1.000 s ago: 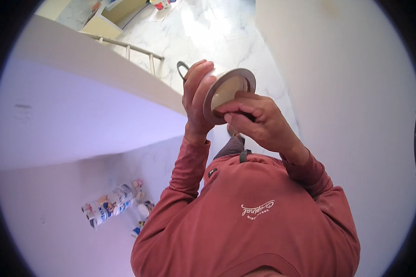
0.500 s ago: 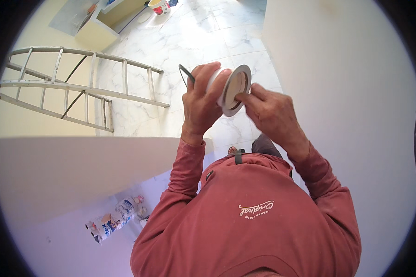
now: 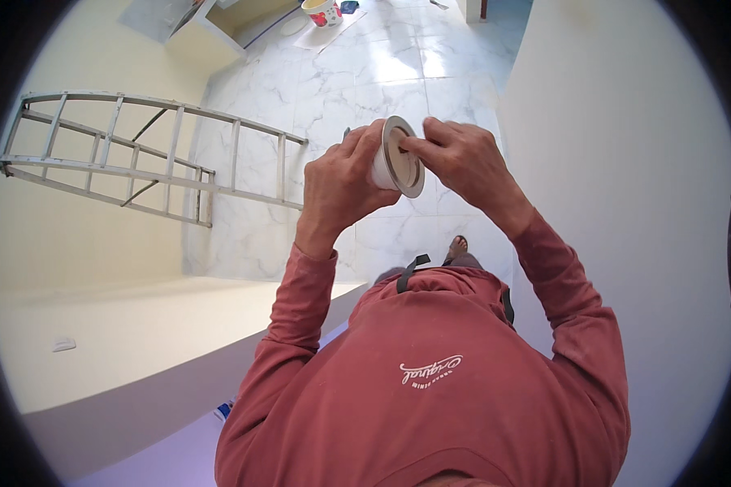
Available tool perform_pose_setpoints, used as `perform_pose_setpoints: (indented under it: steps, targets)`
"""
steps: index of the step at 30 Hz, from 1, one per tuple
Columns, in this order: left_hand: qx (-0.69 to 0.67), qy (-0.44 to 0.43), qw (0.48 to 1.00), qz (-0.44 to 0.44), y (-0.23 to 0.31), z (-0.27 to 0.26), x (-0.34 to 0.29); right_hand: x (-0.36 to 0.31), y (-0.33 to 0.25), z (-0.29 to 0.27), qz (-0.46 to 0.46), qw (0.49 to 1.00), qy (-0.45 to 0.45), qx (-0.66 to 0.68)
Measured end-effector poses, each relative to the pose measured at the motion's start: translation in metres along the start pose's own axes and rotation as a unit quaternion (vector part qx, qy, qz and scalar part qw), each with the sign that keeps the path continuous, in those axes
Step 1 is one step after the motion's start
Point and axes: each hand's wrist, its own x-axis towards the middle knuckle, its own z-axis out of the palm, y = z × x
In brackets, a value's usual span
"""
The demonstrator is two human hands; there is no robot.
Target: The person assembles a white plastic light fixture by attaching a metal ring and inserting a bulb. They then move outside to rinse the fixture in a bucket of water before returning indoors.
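In front of my chest I hold a white, can-shaped round thing (image 3: 404, 162) with a wide silvery rim and a pale inside; its exact kind does not show. My left hand (image 3: 343, 183) is wrapped round its white body, which is tilted so that the rimmed opening faces right. My right hand (image 3: 461, 158) is bent with its fingers closed, and its fingertips reach over the rim into the opening. What these fingertips pinch, if anything, is hidden. Behind my left fingers a small dark piece (image 3: 347, 132) peeks out.
A metal stepladder (image 3: 170, 154) stands at the left on the marble-patterned floor (image 3: 260, 219). A patterned bucket (image 3: 323, 11) is at the far end. A low wall ledge (image 3: 170, 325) with a small white piece (image 3: 64, 345) runs at my left; a pale wall (image 3: 625, 203) rises at my right.
The can-shaped thing and both hands have shifted slightly left. The dark loop behind my left hand is now mostly hidden. My view has turned, with the bags at lower left nearly out of sight.
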Motion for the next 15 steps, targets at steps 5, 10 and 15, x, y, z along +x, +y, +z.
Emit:
perform_pose_setpoints:
  steps: [5, 10, 15]
  targets:
    - [-0.04, -0.058, 0.997, -0.039, -0.029, 0.013, 0.059, 0.023, 0.06, 0.026, 0.024, 0.99, -0.02, 0.134]
    - [-0.038, -0.067, 0.994, -0.076, -0.061, 0.023, 0.089, 0.06, 0.104, 0.038, 0.088, 0.937, -0.159, 0.297]
    - [0.061, -0.009, 0.998, -0.021, -0.115, 0.035, 0.151, 0.119, 0.147, 0.079, 0.066, 0.969, -0.136, 0.198]
